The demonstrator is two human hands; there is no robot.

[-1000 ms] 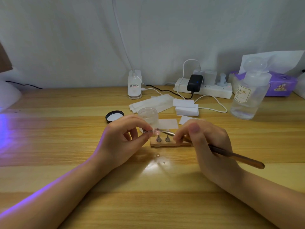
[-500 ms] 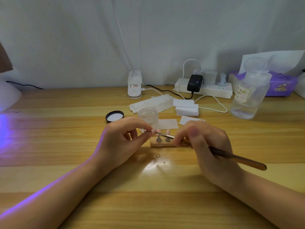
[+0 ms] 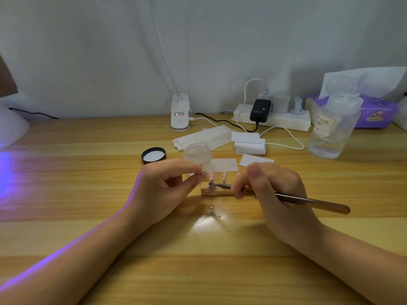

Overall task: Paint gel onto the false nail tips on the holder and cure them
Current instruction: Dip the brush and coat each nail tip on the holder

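1. Since a second ago, the left hand (image 3: 163,188) has lowered the pink nail tip (image 3: 211,175) from above the wooden holder (image 3: 217,191) onto its left end, and the brush tip now sits lower, at the holder's top.
2. Left thumb and forefinger pinch the stem just beside that nail tip; the other fingers are curled underneath.
3. Right hand (image 3: 273,194) grips the brush (image 3: 308,202) like a pen, its fingers closed round the shaft, with the brown handle sticking out to the right over the desk (image 3: 88,194).
4. A second pink tip (image 3: 224,176) stands upright in the holder, between the two hands.
5. Just behind the left hand's fingers stands a clear open jar (image 3: 198,154), with its black lid (image 3: 153,155) lying near it to the left.
6. Farther back lie white wipes (image 3: 247,142), a power strip (image 3: 273,119) and a clear bottle (image 3: 334,128) to the right.
7. Purple light washes over the left edge of the desk.
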